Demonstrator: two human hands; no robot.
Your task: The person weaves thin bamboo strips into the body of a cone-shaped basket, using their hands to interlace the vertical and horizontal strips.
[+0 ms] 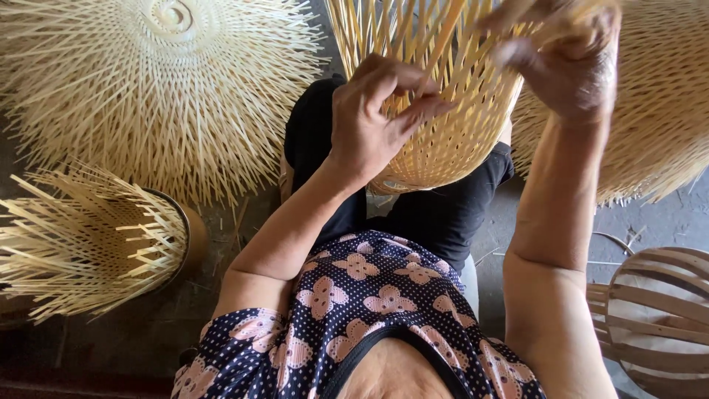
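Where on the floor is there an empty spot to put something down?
Bare floor shows at right, between the big woven mat and the round slatted frame. A dark strip lies below the small spiky basket. The top left is crowded with weaving.

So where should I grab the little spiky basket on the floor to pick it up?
Probably by the dark round rim of the small unfinished basket, coming from the right. It lies on its side, and loose strips poke out leftward, so that end gives no firm hold. The rim looks solid enough for fingers to hook around.
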